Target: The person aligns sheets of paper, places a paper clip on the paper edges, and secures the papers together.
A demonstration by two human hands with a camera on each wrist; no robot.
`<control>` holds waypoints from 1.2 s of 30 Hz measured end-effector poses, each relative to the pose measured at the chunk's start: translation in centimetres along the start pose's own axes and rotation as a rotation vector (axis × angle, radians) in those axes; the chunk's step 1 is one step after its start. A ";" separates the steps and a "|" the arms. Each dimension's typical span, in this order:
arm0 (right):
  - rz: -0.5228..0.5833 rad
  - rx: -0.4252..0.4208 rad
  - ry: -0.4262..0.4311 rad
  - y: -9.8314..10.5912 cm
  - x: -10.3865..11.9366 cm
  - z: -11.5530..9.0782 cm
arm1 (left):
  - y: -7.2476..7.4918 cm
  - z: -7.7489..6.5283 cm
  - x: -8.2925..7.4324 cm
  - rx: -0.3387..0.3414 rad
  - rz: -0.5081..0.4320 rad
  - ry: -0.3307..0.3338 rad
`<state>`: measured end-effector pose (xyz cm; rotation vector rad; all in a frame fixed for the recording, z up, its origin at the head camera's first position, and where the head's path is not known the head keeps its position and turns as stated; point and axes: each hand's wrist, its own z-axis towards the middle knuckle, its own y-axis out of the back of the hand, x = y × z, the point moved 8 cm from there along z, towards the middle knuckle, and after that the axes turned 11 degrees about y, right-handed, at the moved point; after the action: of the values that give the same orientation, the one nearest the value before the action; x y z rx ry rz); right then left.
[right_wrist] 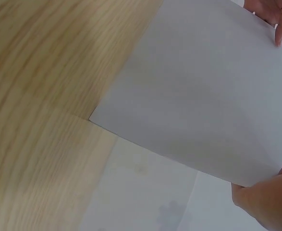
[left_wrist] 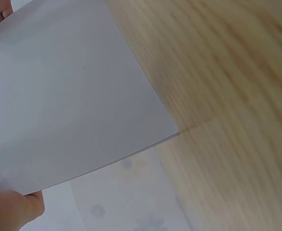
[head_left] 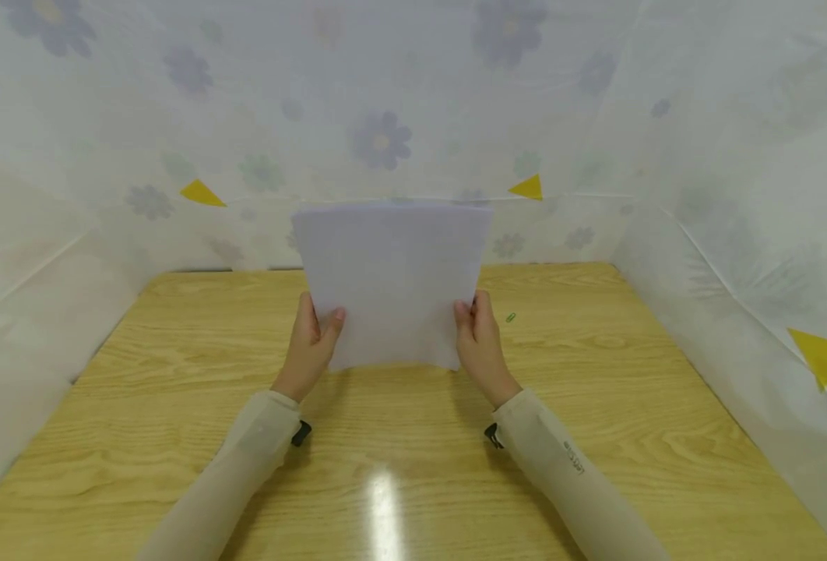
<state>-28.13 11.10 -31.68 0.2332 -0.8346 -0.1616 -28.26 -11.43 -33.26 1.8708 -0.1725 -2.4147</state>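
Observation:
A stack of white paper (head_left: 394, 280) stands nearly upright over the middle of the wooden table, blank on the side facing me. My left hand (head_left: 310, 343) grips its left edge, thumb on the near face and fingers behind. On the opposite edge my right hand (head_left: 482, 343) holds it the same way. In the left wrist view the sheets' lower corner (left_wrist: 165, 126) comes down right at the tabletop. The right wrist view shows the paper (right_wrist: 193, 91) with its bottom edge close along the wood. Behind the stack, most of the fingers are hidden.
A small green paper clip (head_left: 511, 317) lies on the wooden table (head_left: 582, 366), right of the stack. White flowered sheeting (head_left: 413, 93) walls in the back and sides. Yellow triangles (head_left: 203, 192) mark the sheeting at left, back and right.

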 end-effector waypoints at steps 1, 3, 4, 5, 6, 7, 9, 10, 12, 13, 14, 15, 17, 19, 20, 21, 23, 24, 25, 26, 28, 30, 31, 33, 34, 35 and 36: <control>0.007 -0.003 -0.002 0.0 -0.1 0.0 | 0.0 0.0 0.0 0.003 -0.003 -0.004; 0.012 -0.010 -0.001 0.1 -0.3 -0.1 | 0.0 0.0 -0.1 0.006 -0.009 -0.012; 0.014 -0.013 0.000 0.1 -0.4 -0.1 | 0.1 0.0 -0.1 0.006 -0.010 -0.017; 0.015 -0.014 -0.001 0.2 -0.4 -0.1 | 0.1 0.0 -0.1 0.006 -0.011 -0.021; 0.014 -0.014 0.000 0.2 -0.3 -0.1 | 0.1 0.0 -0.1 0.006 -0.014 -0.022; 0.013 -0.017 0.004 0.3 -0.3 -0.1 | 0.1 0.0 -0.1 0.007 -0.016 -0.023; 0.018 -0.020 0.011 0.3 -0.3 -0.1 | 0.1 0.1 0.0 0.005 -0.017 -0.024; 0.020 -0.022 0.014 0.3 -0.3 0.0 | 0.2 0.1 -0.1 0.005 -0.018 -0.030; 0.018 -0.026 0.020 0.4 -0.2 0.0 | 0.2 0.1 -0.1 0.006 -0.015 -0.051; 0.021 -0.028 0.021 0.4 -0.2 0.1 | 0.2 0.1 -0.2 0.006 -0.011 -0.061; 0.021 -0.030 0.018 0.3 -0.1 0.1 | 0.2 0.1 -0.2 0.005 -0.010 -0.073; 0.017 -0.029 0.012 0.3 -0.1 0.1 | 0.2 0.1 -0.4 0.006 -0.011 -0.085; 0.011 -0.028 -0.004 0.2 0.0 0.1 | 0.2 0.1 -0.6 0.006 -0.013 -0.105; -0.001 -0.027 -0.015 0.1 0.1 0.2 | 0.2 0.0 -0.7 0.007 -0.024 -0.111; -0.010 -0.030 -0.013 0.1 0.2 0.2 | 0.1 0.0 -0.8 0.007 -0.030 -0.113; -0.020 -0.033 -0.007 0.1 0.4 0.3 | 0.1 0.0 -0.9 0.007 -0.030 -0.117; -0.045 -0.044 0.011 0.2 0.7 0.4 | 0.1 0.0 -1.2 0.002 -0.028 -0.121; -0.057 -0.051 0.022 0.2 0.9 0.4 | 0.1 0.0 -1.3 -0.002 -0.023 -0.123; -0.068 -0.057 0.033 0.3 1.0 0.5 | 0.1 0.0 -1.4 -0.006 -0.018 -0.124; -0.076 -0.063 0.042 0.3 1.2 0.5 | 0.1 -0.1 -1.5 -0.010 -0.013 -0.128; -0.090 -0.067 0.047 0.3 1.3 0.5 | 0.1 -0.1 -1.6 -0.016 -0.002 -0.130; -0.089 -0.071 0.048 0.4 1.3 0.5 | 0.1 -0.1 -1.6 -0.016 0.001 -0.127; -0.089 -0.074 0.048 0.4 1.4 0.5 | 0.1 -0.1 -1.6 -0.017 0.004 -0.126; -0.087 -0.079 0.047 0.4 1.3 0.5 | 0.0 -0.2 -1.6 -0.016 0.006 -0.121; -0.086 -0.081 0.046 0.4 1.3 0.5 | 0.0 -0.2 -1.6 -0.015 0.005 -0.117; -0.084 -0.082 0.047 0.4 1.3 0.5 | 0.0 -0.2 -1.5 -0.015 0.004 -0.114; -0.084 -0.083 0.047 0.4 1.3 0.5 | 0.0 -0.2 -1.4 -0.016 0.006 -0.109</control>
<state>-27.63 11.12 -30.36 0.1931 -0.7700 -0.2676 -27.67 -11.26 -31.93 1.7306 -0.1650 -2.5081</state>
